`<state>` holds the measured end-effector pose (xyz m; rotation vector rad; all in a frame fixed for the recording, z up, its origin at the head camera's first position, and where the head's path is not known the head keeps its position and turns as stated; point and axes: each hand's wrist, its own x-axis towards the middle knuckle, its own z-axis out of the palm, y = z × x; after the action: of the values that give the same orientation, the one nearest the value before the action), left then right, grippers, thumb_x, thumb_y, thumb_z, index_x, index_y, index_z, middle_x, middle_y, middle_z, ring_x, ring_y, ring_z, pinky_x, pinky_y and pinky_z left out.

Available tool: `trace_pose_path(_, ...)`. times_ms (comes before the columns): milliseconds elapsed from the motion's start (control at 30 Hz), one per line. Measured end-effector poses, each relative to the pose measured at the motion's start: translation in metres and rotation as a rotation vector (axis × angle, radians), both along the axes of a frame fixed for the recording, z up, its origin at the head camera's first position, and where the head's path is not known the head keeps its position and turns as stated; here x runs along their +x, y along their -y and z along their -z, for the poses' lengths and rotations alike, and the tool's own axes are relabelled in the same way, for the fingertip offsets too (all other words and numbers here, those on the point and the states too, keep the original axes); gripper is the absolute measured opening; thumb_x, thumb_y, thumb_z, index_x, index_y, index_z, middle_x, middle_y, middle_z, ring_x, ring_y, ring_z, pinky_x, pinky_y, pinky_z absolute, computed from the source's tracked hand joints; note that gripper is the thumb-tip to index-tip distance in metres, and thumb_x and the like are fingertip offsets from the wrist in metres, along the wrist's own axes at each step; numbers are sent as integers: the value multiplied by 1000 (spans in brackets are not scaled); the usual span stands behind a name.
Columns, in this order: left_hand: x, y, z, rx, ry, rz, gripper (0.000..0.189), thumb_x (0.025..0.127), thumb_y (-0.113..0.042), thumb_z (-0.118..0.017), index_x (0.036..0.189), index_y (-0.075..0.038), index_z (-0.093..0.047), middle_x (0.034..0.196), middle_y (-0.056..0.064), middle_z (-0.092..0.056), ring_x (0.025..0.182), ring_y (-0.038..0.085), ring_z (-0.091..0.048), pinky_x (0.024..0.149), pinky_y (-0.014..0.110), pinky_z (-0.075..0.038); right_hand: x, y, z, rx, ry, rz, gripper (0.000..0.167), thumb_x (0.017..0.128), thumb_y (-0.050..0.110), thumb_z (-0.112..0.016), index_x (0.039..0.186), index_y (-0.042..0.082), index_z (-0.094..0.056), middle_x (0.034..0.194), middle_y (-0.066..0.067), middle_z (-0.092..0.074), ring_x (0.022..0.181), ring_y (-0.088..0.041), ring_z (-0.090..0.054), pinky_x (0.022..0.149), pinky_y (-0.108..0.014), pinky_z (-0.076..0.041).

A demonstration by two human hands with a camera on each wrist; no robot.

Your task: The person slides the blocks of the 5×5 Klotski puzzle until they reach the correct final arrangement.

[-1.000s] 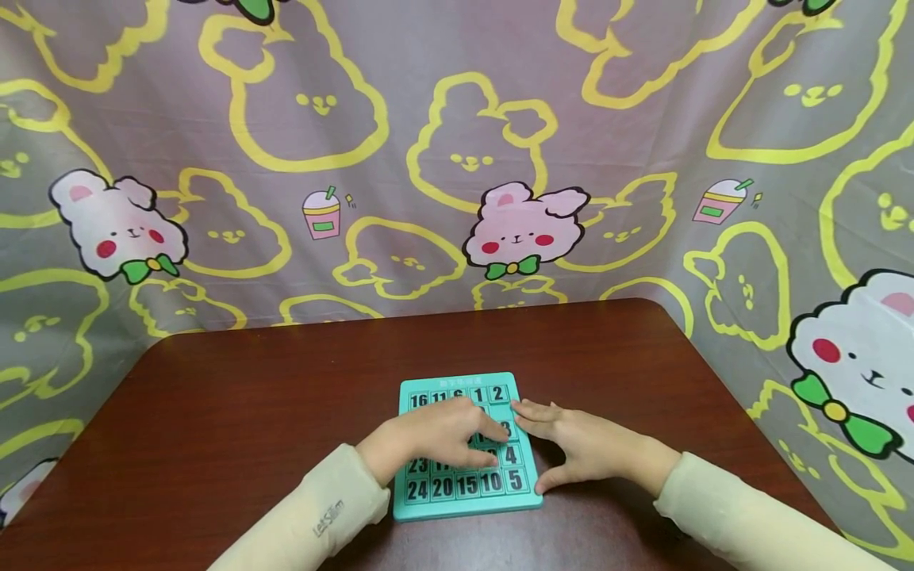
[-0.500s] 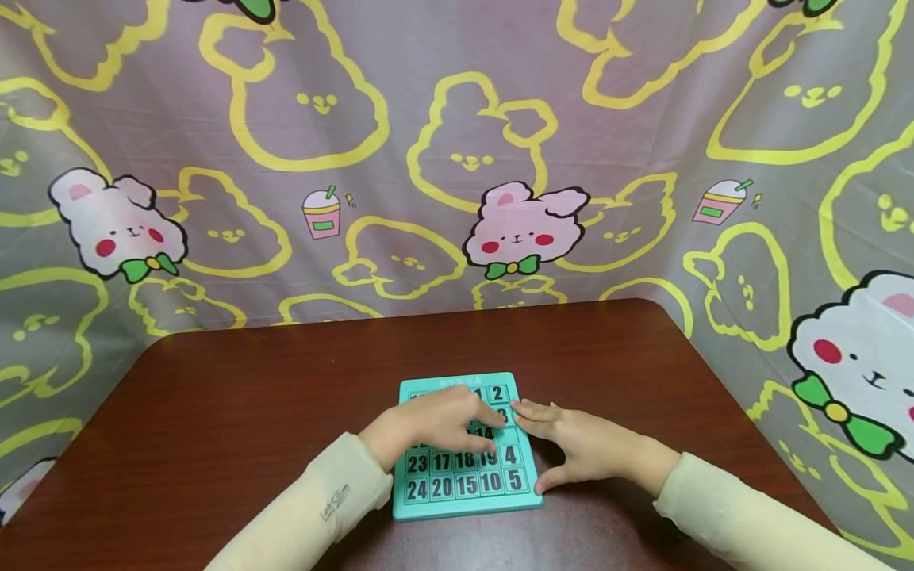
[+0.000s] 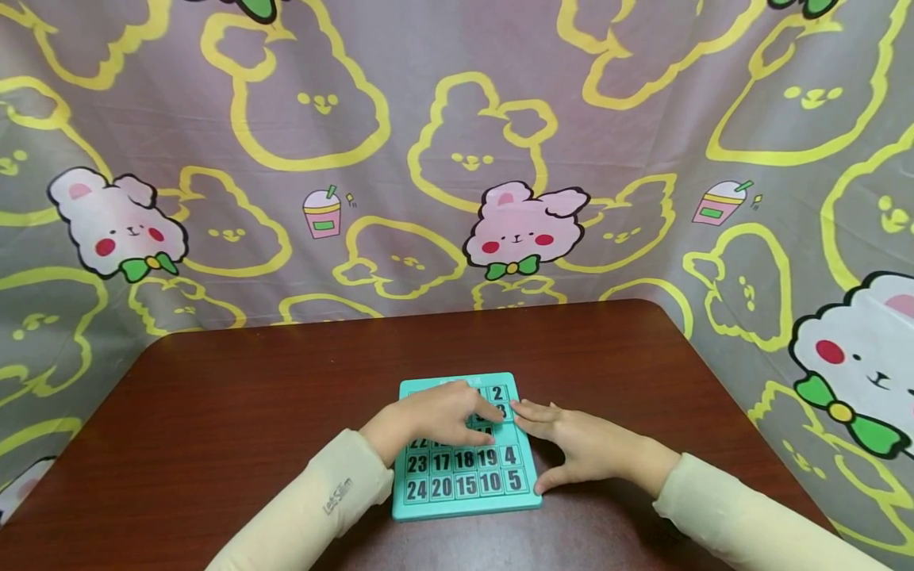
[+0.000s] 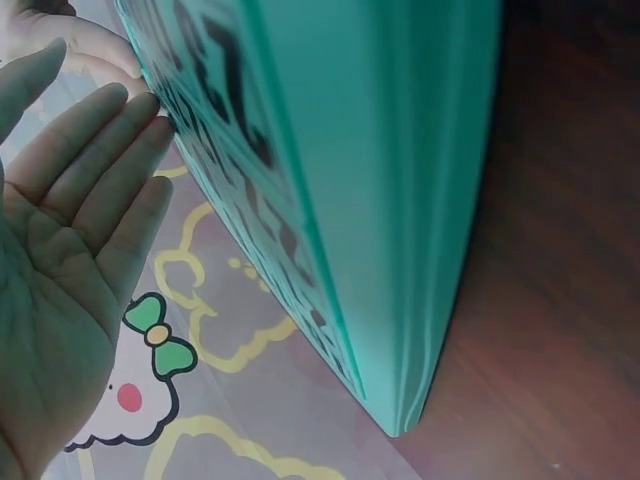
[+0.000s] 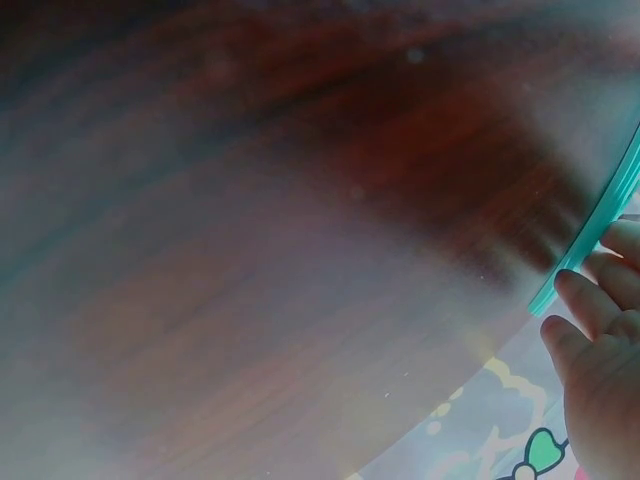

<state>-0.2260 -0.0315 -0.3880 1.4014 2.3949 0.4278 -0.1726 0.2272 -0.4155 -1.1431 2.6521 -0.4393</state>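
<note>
A teal number sliding puzzle (image 3: 467, 506) lies flat on the table, its tiles printed with black numerals. My left hand (image 3: 439, 412) reaches over it from the left, index fingertip on the tile 3 (image 3: 506, 410) in the right column, below the tile 2 (image 3: 498, 393). Under tile 3 is a bare slot, then tile 4 (image 3: 510, 456). The left hand hides much of the upper rows. Along the puzzle's right edge, my right hand (image 3: 593, 444) rests with extended fingers, thumb near the lower corner. In the left wrist view, the left palm (image 4: 60, 260) shows beside the puzzle's thick side (image 4: 400, 200).
The brown wooden table (image 3: 286, 396) extends around the puzzle on all sides. A grey curtain (image 3: 400, 143) with yellow outlines and white cartoon rabbits hangs behind the table and along both sides.
Tile 3 has slid away from me by one place in the right column, with my left index finger on it. The bare slot is now below it. My right hand stays put.
</note>
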Motion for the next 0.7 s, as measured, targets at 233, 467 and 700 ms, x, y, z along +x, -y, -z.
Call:
trace_pose_path(233, 6, 2, -5, 14, -15, 34, 42, 96, -33, -65, 133, -13, -65, 133, -3, -65, 125, 6, -59, 103, 22, -48, -1, 0, 1, -14, 11, -1, 99, 79, 68, -66, 151, 5, -41, 164, -9, -27, 149, -29, -31, 114, -56, -34)
trace_pose_path(467, 20, 2, -12, 39, 8, 77, 41, 96, -32, -65, 132, -13, -66, 133, -3, -65, 125, 4, -58, 103, 21, -47, -1, -1, 1, -10, 3, -4, 99, 79, 68, -65, 151, 5, -41, 164, -10, -28, 149, -30, -32, 113, -57, -34)
trace_pose_path(700, 30, 3, -10, 25, -22, 114, 38, 97, -34, -64, 130, -15, -68, 129, -6, -67, 122, 1, -60, 101, 18, -48, -2, 0, 1, -12, 14, -3, 99, 79, 68, -66, 151, 4, -41, 164, -10, -28, 149, -30, -31, 114, -57, -34)
